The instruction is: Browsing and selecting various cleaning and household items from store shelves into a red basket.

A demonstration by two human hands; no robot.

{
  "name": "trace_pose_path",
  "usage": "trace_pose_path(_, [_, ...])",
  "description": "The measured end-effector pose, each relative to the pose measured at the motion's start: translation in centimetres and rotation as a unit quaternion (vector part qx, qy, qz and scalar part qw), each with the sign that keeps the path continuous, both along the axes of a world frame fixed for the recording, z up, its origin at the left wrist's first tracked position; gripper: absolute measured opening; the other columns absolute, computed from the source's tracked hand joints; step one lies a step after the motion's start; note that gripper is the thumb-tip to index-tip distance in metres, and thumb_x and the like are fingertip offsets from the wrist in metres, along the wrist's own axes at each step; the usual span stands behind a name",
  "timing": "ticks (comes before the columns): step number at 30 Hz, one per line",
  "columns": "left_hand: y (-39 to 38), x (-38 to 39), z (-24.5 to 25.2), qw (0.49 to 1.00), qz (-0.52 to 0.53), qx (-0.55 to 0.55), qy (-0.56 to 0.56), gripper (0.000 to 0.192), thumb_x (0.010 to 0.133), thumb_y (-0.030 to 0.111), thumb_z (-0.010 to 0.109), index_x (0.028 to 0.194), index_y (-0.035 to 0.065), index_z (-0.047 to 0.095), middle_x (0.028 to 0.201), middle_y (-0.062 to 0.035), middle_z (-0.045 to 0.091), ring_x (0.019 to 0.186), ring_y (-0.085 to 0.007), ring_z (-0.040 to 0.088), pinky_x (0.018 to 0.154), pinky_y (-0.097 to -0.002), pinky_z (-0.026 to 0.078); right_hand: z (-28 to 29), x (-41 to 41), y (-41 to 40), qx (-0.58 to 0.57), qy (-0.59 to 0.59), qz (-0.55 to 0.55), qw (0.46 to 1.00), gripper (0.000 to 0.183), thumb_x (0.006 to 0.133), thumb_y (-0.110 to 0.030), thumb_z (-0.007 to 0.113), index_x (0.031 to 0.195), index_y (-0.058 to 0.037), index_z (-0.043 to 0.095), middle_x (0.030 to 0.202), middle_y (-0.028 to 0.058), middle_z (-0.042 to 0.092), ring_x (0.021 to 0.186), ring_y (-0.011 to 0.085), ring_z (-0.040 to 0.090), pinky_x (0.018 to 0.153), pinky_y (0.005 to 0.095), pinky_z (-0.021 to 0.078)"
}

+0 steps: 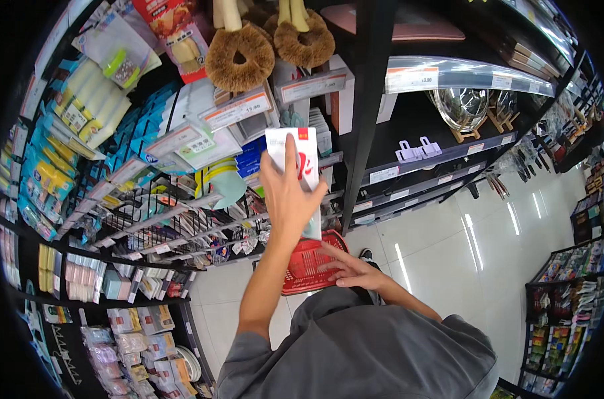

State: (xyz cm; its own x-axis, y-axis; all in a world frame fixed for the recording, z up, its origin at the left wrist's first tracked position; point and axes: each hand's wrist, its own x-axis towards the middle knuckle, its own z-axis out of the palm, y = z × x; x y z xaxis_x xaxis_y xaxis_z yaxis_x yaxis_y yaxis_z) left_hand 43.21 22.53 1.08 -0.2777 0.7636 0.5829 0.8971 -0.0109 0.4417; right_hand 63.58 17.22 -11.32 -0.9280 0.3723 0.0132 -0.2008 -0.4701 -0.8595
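Observation:
My left hand (289,192) grips a tall white box (307,144) with red marks, its fingers spread over the face turned up to me. The box is held in front of the shelf rack, and its lower end reaches over the rim of a red plastic shopping basket (309,292). Over the basket's right side is my right hand (351,269), with its fingers apart and nothing in them. Just above the box, brown fibre pot brushes (239,57) with pale handles hang near a price-tag rail (237,110).
Packs of sponges (90,95) and cloths crowd the rack at left. A black shelf post (366,124) stands right of the box. Beyond it, glossy metal lids (464,109) stand on wooden holders. Tiled floor (431,249) lies below, with more shelves (561,319) far right.

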Motion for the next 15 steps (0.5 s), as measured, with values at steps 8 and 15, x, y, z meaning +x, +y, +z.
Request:
trace_pose_path(8, [6.8, -0.1, 1.2, 0.99, 0.052, 0.051, 0.119, 0.084, 0.069, 0.029, 0.075, 0.143, 0.0139, 0.037, 0.134, -0.0379, 0.025, 0.11, -0.0521, 0.038, 0.094, -0.054, 0.036, -1.4, 1.8, 0.9, 0.028, -0.031, -0.032, 0.999, 0.086, 0.088, -0.006, 0.062, 0.154, -0.0144, 0.007, 0.154, 0.014, 0.025, 0.124, 0.0269, 0.049, 0.096, 0.0358, 0.0437])
trace_pose_path(15, [9.0, 0.3, 1.3, 0.984, 0.053, 0.097, 0.142, 0.067, 0.072, 0.031, 0.076, 0.128, 0.0086, 0.046, 0.128, -0.0368, 0.029, 0.103, -0.0475, 0.039, 0.089, -0.0524, 0.036, -2.3, 2.8, 1.5, 0.014, -0.047, -0.068, 0.997, 0.084, 0.088, 0.0, 0.06, 0.154, -0.015, 0.01, 0.15, 0.0151, 0.03, 0.118, 0.0256, 0.052, 0.096, 0.0353, 0.0446])
